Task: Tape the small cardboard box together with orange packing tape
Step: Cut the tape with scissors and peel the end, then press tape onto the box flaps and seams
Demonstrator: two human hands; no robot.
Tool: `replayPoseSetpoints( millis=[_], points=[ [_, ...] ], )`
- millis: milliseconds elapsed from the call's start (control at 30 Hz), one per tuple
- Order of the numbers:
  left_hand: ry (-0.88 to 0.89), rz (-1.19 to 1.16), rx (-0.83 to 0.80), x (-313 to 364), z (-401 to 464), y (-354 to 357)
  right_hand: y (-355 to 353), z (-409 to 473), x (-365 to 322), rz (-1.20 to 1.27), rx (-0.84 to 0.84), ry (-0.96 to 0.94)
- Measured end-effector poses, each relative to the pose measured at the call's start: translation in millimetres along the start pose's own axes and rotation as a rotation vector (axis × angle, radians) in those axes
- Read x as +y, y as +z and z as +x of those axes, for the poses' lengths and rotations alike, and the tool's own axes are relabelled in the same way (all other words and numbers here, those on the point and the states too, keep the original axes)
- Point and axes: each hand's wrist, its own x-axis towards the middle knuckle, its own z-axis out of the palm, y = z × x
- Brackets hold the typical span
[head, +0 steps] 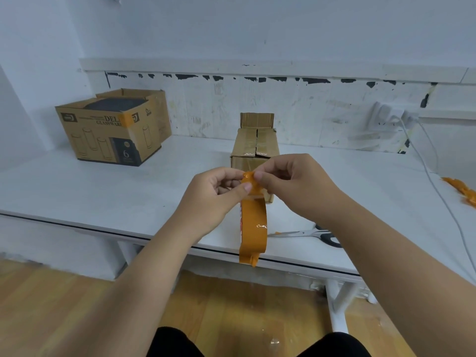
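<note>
The small cardboard box (253, 144) stands on the white table (128, 191), its top flaps meeting along a seam and one far flap standing up. In front of it I hold the roll of orange packing tape (253, 228) edge-on above the table's front edge. My left hand (219, 194) and my right hand (291, 181) both pinch the crumpled loose end of the tape at the top of the roll, thumbs and forefingers close together. The lower front of the box is hidden behind my hands.
A bigger glassware carton (113, 127) sits at the back left. Scissors (309, 234) lie on the table to the right of the roll. Orange tape scraps (461, 189) lie at the far right, near a white cable (432, 184) from wall plugs.
</note>
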Motion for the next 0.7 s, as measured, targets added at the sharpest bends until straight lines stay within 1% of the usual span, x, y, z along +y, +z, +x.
replayPoseSetpoints(
  millis=[133, 200, 300, 433, 600, 700],
  points=[
    [-0.046, -0.068, 0.006, -4, 6, -5, 4, 10, -4, -0.061, -0.003, -0.016],
    [-0.048, -0.065, 0.004, -7, 12, -10, 6, 17, -6, -0.106, -0.019, -0.021],
    [-0.028, -0.03, -0.001, -14, 24, -20, 7, 32, -7, -0.183, -0.029, -0.026],
    [-0.027, 0.074, 0.022, -24, 39, -24, 14, 50, -2, -0.327, 0.003, -0.05],
    [-0.077, 0.08, -0.063, -38, 51, -16, 22, 59, 8, -0.402, -0.022, -0.022],
    [-0.088, 0.022, -0.081, -43, 50, -8, 20, 59, 14, -0.451, -0.026, -0.017]
  ],
)
